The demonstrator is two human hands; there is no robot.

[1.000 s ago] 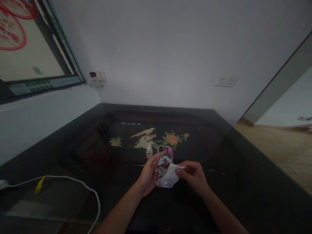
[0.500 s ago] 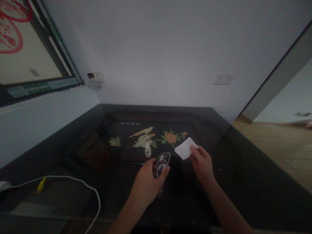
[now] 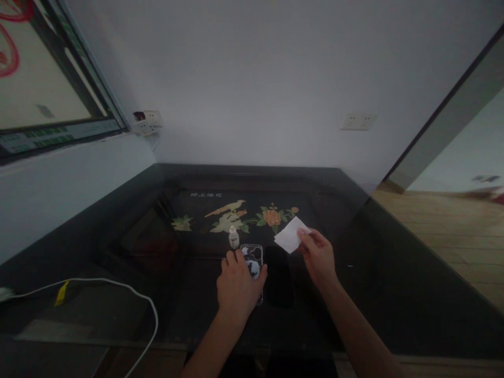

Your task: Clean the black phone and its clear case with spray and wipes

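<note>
My left hand point(image 3: 239, 286) grips a clear phone case point(image 3: 254, 257) with a black-and-white pattern, its fingers and thumb at the two long sides. The case lies flat, or nearly so, on the dark table, and my hand covers its left and lower parts. Between thumb and fingers of my right hand point(image 3: 317, 254) is a white piece of tissue point(image 3: 289, 236), held above the table. A dark phone point(image 3: 279, 278) rests just right of the case. Behind the case stands a small clear bottle point(image 3: 233, 239) with a white cap.
The glossy black table point(image 3: 129, 252) carries a painted bird and flowers point(image 3: 271, 216). A white cable point(image 3: 118, 283) with a yellow tag point(image 3: 62, 294) curves across its left side. Wall sockets point(image 3: 359, 122) sit above the far edge, and a window point(image 3: 51, 68) is at left.
My left hand has turned the phone case from a tilted pose down to the table, left of the phone. My right hand still holds the tissue. The view has shifted slightly.
</note>
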